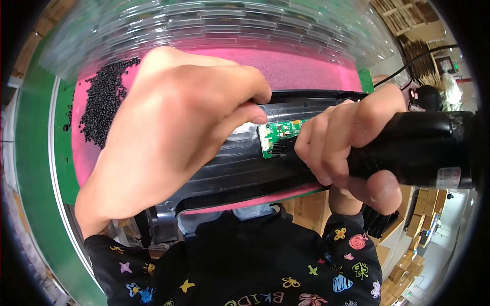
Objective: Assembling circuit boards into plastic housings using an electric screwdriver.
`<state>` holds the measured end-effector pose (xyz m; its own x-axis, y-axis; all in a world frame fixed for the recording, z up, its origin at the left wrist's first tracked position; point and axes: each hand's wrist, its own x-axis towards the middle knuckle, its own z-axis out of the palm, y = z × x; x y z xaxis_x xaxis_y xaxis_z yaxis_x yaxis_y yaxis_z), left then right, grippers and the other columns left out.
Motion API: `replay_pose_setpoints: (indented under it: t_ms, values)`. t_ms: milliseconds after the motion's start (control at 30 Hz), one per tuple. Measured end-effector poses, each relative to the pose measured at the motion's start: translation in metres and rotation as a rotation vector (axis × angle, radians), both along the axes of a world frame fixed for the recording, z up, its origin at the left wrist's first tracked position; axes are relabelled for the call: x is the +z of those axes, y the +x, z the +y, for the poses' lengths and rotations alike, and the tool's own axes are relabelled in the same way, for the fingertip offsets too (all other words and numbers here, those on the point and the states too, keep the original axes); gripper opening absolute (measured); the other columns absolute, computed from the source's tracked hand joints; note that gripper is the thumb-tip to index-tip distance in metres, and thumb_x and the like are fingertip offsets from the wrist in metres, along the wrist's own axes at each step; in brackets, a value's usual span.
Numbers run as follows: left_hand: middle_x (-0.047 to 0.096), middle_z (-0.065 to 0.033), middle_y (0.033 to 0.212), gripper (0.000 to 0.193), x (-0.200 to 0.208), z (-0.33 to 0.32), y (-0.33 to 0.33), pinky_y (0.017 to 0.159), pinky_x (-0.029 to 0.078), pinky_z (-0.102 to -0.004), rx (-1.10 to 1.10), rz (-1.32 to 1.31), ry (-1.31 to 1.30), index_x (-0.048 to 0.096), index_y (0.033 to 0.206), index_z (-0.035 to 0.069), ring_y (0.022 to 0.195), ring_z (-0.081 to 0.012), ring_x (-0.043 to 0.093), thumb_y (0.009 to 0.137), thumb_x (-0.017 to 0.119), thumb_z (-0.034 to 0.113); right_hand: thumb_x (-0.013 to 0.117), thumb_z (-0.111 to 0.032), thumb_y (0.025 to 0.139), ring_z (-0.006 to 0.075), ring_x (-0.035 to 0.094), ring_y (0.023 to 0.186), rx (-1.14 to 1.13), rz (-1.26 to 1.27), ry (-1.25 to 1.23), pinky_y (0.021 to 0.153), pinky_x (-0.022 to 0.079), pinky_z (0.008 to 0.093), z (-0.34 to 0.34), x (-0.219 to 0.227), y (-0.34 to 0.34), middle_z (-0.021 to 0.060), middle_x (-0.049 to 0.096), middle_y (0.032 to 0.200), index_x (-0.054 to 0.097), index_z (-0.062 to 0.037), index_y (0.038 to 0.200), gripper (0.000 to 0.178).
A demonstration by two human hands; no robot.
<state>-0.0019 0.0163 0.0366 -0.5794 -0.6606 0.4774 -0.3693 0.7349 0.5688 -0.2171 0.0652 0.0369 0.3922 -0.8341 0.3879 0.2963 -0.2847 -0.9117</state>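
Observation:
My left hand (168, 127) presses down on a long black plastic housing (240, 168) that lies across a pink mat (306, 71). Its fingertips rest just left of a small green circuit board (278, 133) set in the housing. My right hand (352, 148) grips a thick black electric screwdriver (423, 148), whose tip end points at the circuit board from the right. The driver's bit is hidden behind my fingers.
A pile of small black screws (104, 102) lies on the pink mat at the left. Clear plastic trays (219, 25) are stacked at the back. The bench has a green surface (38, 168). Cardboard boxes (413, 239) stand on the floor at lower right.

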Motion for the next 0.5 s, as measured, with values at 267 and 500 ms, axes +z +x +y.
replay_pose_setpoints:
  t_ms: [267,500]
  values:
    - [0.055,-0.0184,0.06,0.025,-0.034,0.005,-0.007,0.05,0.042,-0.0479,-0.11,-0.181,0.002,0.052,0.078,0.0,0.057,-0.0424,0.056,0.092,0.062,0.017,0.077,-0.028,0.081,0.014,0.05,0.039,0.14,-0.09,-0.104,0.041,0.041,0.0272,-0.005,-0.013,0.015,-0.001,0.053,0.055,0.051,-0.0087,0.09,0.034]
    - [0.06,-0.0184,0.08,0.021,-0.033,0.009,0.001,0.06,0.046,-0.0489,-0.147,-0.303,0.17,0.052,0.083,-0.003,0.075,-0.0407,0.06,0.088,0.063,0.014,0.076,-0.01,0.079,0.0147,0.049,0.055,0.237,-0.046,-0.094,0.053,0.042,0.0289,0.0,-0.013,0.011,0.0053,0.053,0.066,0.047,-0.0004,0.104,0.039]
